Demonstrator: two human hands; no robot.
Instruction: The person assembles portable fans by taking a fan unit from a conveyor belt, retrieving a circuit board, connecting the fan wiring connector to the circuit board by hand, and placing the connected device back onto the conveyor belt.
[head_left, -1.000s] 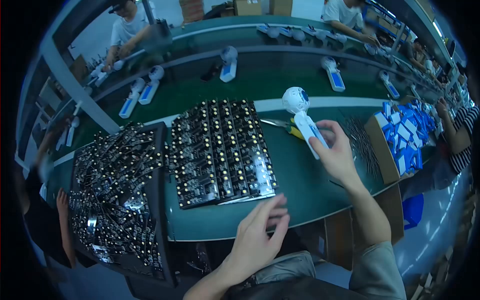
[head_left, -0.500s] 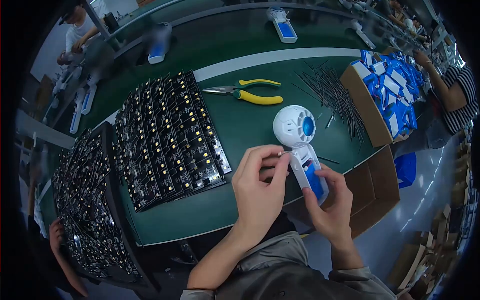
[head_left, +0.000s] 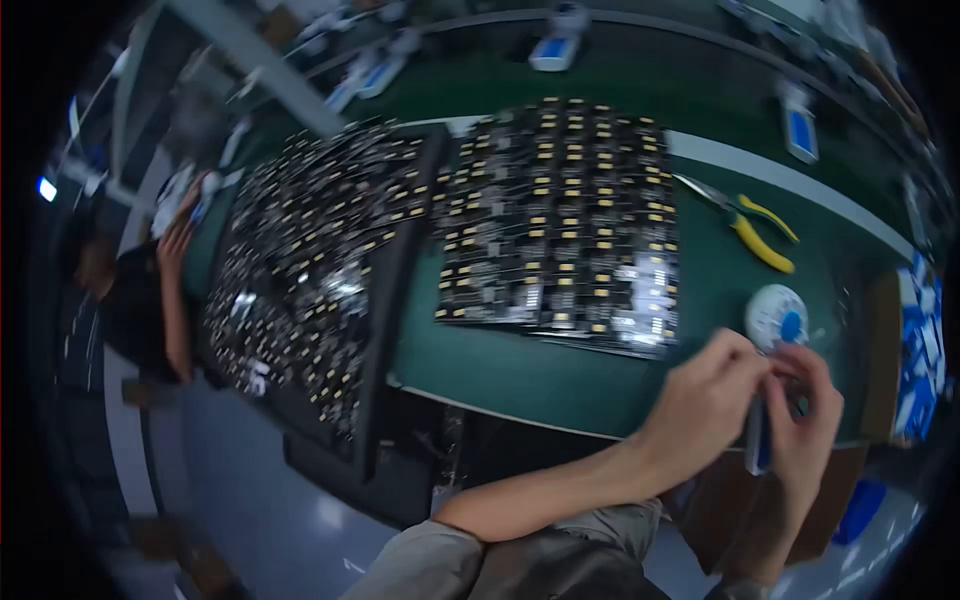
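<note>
A white handheld fan point(head_left: 771, 312) with a round head and a blue centre is at the right of the view, its handle partly hidden by my hands. My left hand point(head_left: 708, 395) is closed, fingertips pinched at the fan's neck; what they pinch is hidden and blurred. My right hand point(head_left: 808, 415) is wrapped round the upper handle, its fingertips close to those of my left. Beyond the fan lie long-nose pliers point(head_left: 762, 240) with yellow handles. Left of my hands sits a stack of black circuit boards point(head_left: 560, 225) with rows of yellowish components.
Further left, a dark tray point(head_left: 395, 310) holds more black boards point(head_left: 300, 270). At the right edge stands a cardboard box point(head_left: 882, 350) of blue-and-white parts point(head_left: 922, 350). More fans point(head_left: 800, 125) lie along the far strip. Another person's arm point(head_left: 175, 300) is at the far left.
My view has swung left, so the fan, pliers and boards appear further right. My right hand has moved up the handle, closer to my left fingertips.
</note>
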